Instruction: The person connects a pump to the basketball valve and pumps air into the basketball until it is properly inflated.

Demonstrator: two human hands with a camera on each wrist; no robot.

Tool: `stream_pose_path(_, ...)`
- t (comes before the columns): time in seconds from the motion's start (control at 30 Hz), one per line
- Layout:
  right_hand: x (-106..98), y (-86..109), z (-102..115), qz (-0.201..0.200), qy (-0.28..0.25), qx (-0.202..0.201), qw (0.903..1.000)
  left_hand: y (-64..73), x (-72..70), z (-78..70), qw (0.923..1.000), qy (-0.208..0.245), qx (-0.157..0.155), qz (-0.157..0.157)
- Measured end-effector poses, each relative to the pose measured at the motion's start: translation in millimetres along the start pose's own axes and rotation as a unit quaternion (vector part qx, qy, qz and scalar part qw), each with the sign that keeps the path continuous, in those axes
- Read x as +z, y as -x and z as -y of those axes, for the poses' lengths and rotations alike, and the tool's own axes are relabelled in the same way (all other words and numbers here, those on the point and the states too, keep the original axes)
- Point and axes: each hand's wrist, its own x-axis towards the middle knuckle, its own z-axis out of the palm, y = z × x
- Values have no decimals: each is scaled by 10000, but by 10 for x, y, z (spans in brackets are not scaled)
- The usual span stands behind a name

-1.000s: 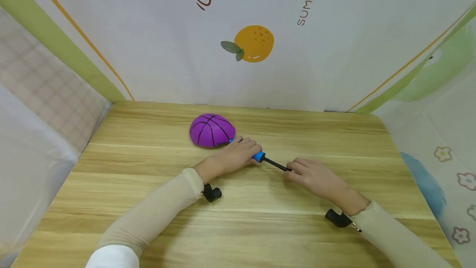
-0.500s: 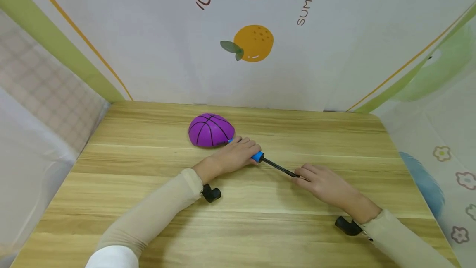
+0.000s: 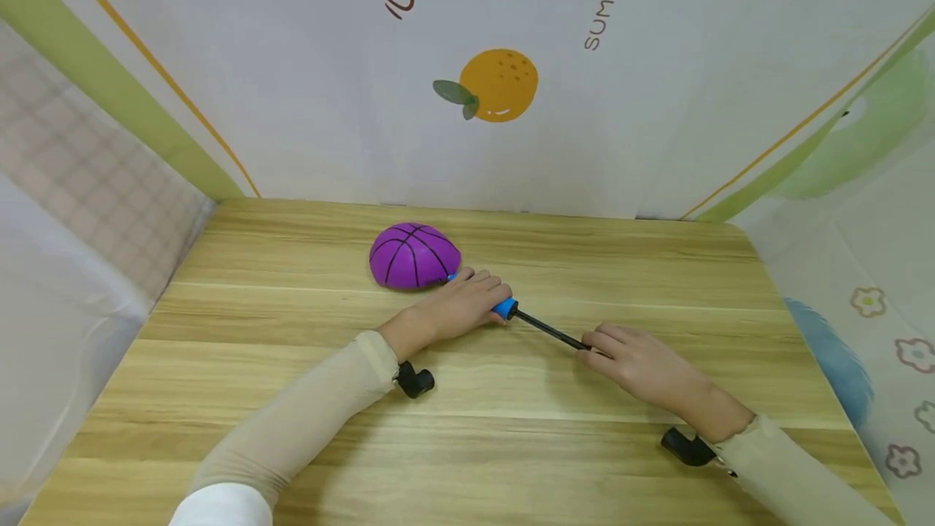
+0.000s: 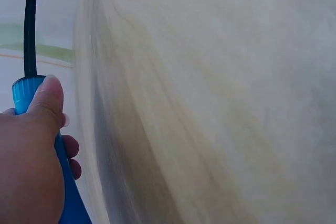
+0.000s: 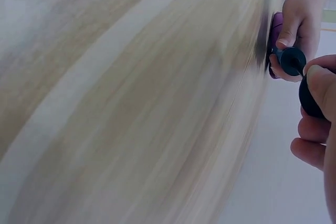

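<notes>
A purple ball with black basketball lines (image 3: 413,256), dented into a dome, sits toward the back of the table. My left hand (image 3: 463,303) grips the blue barrel of a hand pump (image 3: 505,308) just right of the ball. The pump's far tip meets the ball's lower right side, though my fingers hide the joint. My right hand (image 3: 639,368) holds the black handle (image 5: 311,100) at the end of the drawn-out black rod (image 3: 549,329). In the left wrist view the thumb (image 4: 48,98) lies along the barrel's ribbed end.
The wood-grain table (image 3: 467,461) reaches back to a white curtain (image 3: 329,104) printed with fruit. More printed cloth hangs along the left and right sides. A black wrist mount (image 3: 416,380) sits under the left forearm, another (image 3: 688,446) by the right wrist.
Over the last second my right hand has drawn back to the right and toward me, so more of the pump rod shows. The left hand and the ball have barely shifted.
</notes>
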Motion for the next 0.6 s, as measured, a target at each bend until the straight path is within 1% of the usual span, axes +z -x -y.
stream_pose_path(0.13,13,-36,-9,47,-123,104,9999,1,4,1,9999,-110,-50,9)
stream_pose_path(0.23,26,-89,-25,118,-169,181,9996,8,-14,-7,9999,-108,-79,18)
stream_pose_path(0.43,94,-229,-64,273,-292,278,9988,-3,-35,-25,9998,-92,-147,51)
stream_pose_path(0.6,172,-379,-92,451,-202,295,9983,-9,-47,-41,9997,-102,-231,77)
